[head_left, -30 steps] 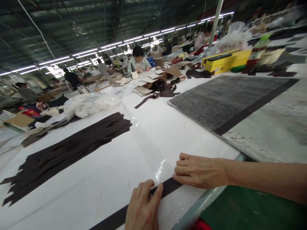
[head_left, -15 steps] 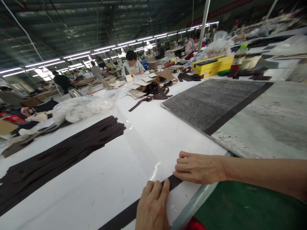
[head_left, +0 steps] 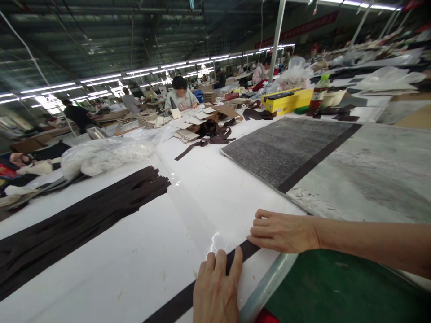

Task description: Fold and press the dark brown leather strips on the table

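A narrow dark brown fabric strip (head_left: 178, 303) lies slantwise along the near edge of the white tabletop. My left hand (head_left: 217, 289) rests palm down over it, fingers stretched forward and lightly spread, pressing it to the surface. Farther along the strip, my right hand (head_left: 284, 232) has its fingers bent and drawn together on it; its fingertips and that end of the strip are partly hidden. To the left lies a thick bundle of similar dark strips (head_left: 84, 220).
A dark grey textured sheet (head_left: 259, 150) with a dark border lies on a grey board (head_left: 377, 179) at right. Behind are a plastic bag (head_left: 104, 157), cardboard pieces (head_left: 186, 134), a yellow box (head_left: 288, 101) and a bottle (head_left: 317, 96). A person (head_left: 182, 98) sits across the table.
My right hand has shifted slightly right along the strip, and a little more of the strip shows between my hands. The background has slid left as the camera turned.
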`<act>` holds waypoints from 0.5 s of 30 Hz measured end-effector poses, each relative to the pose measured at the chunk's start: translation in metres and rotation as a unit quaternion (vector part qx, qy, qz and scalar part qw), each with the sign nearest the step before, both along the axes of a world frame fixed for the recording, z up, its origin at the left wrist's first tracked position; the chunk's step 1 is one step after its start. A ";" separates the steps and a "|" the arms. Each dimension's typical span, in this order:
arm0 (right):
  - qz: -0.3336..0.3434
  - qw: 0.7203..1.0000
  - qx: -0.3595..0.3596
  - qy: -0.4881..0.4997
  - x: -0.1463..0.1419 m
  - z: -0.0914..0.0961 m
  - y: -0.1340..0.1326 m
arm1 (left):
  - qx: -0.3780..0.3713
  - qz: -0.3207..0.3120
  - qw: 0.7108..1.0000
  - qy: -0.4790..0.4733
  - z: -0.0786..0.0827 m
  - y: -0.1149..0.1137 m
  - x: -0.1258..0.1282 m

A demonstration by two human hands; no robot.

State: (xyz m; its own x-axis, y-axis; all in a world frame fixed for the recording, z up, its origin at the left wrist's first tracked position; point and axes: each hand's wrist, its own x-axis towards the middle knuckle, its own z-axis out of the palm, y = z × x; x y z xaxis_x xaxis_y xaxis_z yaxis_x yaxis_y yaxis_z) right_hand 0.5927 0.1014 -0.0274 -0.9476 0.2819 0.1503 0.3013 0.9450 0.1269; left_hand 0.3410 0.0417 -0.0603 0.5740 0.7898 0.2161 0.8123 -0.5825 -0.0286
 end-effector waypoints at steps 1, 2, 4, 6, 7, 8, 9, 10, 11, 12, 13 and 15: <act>-0.004 1.000 0.003 0.001 0.003 -0.001 -0.001 | 0.005 -0.001 1.000 0.002 0.000 0.000 0.001; -0.007 1.000 0.007 0.002 0.005 -0.001 -0.001 | 0.010 -0.002 1.000 0.004 -0.001 -0.001 0.001; -0.015 1.000 0.013 0.001 0.012 -0.002 -0.003 | 0.023 -0.005 1.000 0.007 -0.003 -0.001 0.001; -0.023 1.000 0.019 -0.003 0.019 -0.002 -0.005 | 0.040 -0.008 0.999 0.007 -0.005 -0.002 0.001; -0.027 0.999 0.021 -0.009 0.023 -0.002 -0.006 | 0.048 -0.010 0.999 0.007 -0.006 -0.003 0.001; -0.032 0.999 0.023 -0.014 0.027 -0.001 -0.006 | 0.057 -0.012 0.998 0.006 -0.006 -0.003 0.001; -0.037 0.999 0.024 -0.018 0.032 0.000 -0.007 | 0.066 -0.014 0.998 0.005 -0.007 -0.003 0.001; -0.043 0.999 0.024 -0.020 0.036 0.001 -0.007 | 0.075 -0.015 0.997 0.003 -0.008 -0.003 0.001; -0.049 0.998 0.021 -0.020 0.039 0.002 -0.008 | 0.083 -0.016 0.996 0.000 -0.009 -0.003 0.001; -0.059 0.998 0.014 -0.018 0.042 0.004 -0.008 | 0.091 -0.017 0.996 -0.004 -0.011 -0.003 0.001; -0.076 0.997 0.005 -0.011 0.042 0.006 -0.008 | 0.097 -0.018 0.995 -0.008 -0.012 -0.003 0.001; -0.126 0.992 -0.013 0.027 0.035 0.010 -0.010 | 0.105 -0.021 0.994 -0.016 -0.015 -0.003 0.001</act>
State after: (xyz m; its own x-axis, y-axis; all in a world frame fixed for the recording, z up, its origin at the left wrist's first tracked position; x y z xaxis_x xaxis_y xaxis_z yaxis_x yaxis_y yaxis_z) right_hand 0.6275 0.0913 -0.0177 -0.8377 0.5127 0.1882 0.5335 0.8418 0.0816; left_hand 0.3425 0.0391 -0.0752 0.5959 0.7009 0.3919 0.7897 -0.6000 -0.1277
